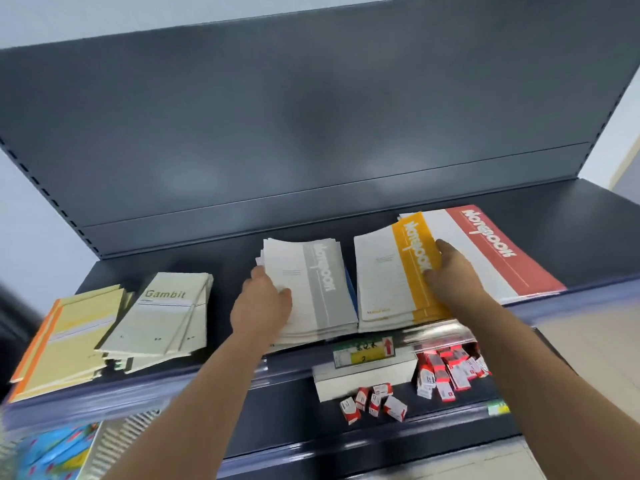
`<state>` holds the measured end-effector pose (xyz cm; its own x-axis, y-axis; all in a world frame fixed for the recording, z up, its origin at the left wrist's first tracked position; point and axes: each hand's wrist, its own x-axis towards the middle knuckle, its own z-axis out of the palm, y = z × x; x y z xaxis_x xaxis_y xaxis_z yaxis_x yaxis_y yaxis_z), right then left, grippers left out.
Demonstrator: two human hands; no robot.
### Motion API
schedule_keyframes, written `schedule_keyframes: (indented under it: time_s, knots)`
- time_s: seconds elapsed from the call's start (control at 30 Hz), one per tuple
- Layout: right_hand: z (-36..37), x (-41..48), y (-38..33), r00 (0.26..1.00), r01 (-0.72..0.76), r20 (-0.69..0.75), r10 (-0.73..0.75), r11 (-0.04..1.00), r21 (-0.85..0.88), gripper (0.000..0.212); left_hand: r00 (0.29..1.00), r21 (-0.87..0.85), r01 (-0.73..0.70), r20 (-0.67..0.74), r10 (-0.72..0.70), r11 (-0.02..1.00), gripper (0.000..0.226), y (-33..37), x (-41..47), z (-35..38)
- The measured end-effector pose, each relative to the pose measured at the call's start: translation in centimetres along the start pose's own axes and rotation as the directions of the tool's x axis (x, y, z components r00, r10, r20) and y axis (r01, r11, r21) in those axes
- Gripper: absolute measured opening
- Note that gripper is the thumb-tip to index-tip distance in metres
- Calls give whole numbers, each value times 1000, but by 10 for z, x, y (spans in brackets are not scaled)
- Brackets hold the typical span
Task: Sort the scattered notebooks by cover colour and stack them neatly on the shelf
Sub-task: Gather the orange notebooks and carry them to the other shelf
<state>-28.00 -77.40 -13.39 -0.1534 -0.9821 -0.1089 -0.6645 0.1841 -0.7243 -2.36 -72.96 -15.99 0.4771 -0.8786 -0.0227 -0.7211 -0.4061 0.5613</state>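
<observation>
- Notebooks: five colour groups, all flat on shelf (pixel 588 230), toward front lip.
- Cream stack w/ orange spines (pixel 76 327): far left, fanned, overhanging lip.
- Gambit stack (pixel 162 317): just beside cream, also fanned.
- Grey-band stack (pixel 322 289): centre; strays poking out at back-left corner, blue cover edge visible along right side.
- Yellow-band stack (pixel 388 278): just right of grey; top covers bowed up at back.
- Red-band stack (pixel 502 251): far right, left part overlapped by yellow.
- Left hand (pixel 263 299): fingers curled round left edge of grey-band stack, gripping.
- Right hand (pixel 450 271): fingers bent over right edge of yellow-band stack, holding; thumb hidden.
- Step in hand, prob.: squaring two sorted piles at once; colour sort mostly done by look of groups.
- Next move, est.: press edges flush, tuck strays in, check blue cover for misfiling; afterwards square fanned left piles, pull back from lip.
- Lower shelf (pixel 294 403): small red-white boxes (pixel 446 372), price tag (pixel 363 351); not task items.
</observation>
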Motion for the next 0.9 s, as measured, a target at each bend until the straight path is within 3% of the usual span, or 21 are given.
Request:
schedule_keyframes:
  time_s: [0.1,0.17,0.23,0.33,0.43,0.6,0.9]
  knots:
    - [7,21,0,995,57,97,-38,977,-207,43,999,137,44,-9,-43,990,48,11,-2,3]
    - [13,27,1,987,73,159,-23,946,-315,50,998,212,52,-50,-42,976,51,21,-3,4]
    - [18,29,2,984,115,172,-42,891,-439,52,995,330,-31,-78,60,944,55,31,-4,8]
    - [25,30,5,962,271,206,-180,729,-629,48,971,349,-234,41,235,907,42,49,-8,19]
    - [28,32,11,917,386,338,-209,674,-629,49,930,307,-356,209,302,883,41,69,-17,34]
    - [22,39,15,887,444,413,-205,623,-644,54,843,401,-484,453,291,777,70,88,-23,52]
    - [6,55,22,873,474,445,-200,560,-679,51,878,466,-400,443,184,789,84,105,-20,70]
